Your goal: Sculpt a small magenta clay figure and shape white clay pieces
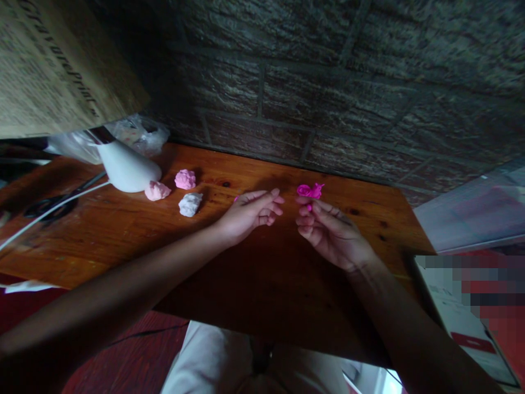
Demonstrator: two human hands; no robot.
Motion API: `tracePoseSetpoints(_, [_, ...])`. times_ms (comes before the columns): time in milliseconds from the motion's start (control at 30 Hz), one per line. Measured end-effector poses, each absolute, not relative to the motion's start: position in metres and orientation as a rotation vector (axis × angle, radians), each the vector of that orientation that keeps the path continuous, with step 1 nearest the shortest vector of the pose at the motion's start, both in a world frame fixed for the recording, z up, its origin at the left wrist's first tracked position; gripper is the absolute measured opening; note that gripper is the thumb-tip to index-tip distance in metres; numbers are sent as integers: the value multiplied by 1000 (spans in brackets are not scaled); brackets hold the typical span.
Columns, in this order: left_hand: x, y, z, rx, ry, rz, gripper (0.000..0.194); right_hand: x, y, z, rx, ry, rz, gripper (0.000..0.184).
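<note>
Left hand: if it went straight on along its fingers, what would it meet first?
Probably the right hand, which pinches a small magenta piece. Depth is unclear here, so the left hand might instead pass it and reach the magenta snail-like figure near that line.

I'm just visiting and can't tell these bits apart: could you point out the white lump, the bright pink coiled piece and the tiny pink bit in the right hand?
White lump (190,204): head view, middle of its surface.
Bright pink coiled piece (313,191): head view, beside its coil.
Tiny pink bit (309,208): head view, its exposed side.
</note>
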State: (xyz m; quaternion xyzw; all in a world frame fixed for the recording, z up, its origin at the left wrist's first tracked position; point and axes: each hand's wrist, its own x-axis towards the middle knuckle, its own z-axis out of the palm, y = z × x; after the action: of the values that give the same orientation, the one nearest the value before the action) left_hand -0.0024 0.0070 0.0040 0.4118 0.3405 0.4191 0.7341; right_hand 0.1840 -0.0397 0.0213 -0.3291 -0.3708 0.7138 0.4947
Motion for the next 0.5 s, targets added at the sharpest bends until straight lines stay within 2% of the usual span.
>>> tracePoseSetpoints(100, [-2,7,4,901,752,930,34,183,-41,22,-785,-869,1744,26])
tracePoseSetpoints(300, [-2,7,4,913,758,926,33,179,-41,21,-804,-934,1690,34])
tracePoseSetpoints(500, [-2,8,4,911,745,925,36,181,-40,20,-850,-953,1617,25])
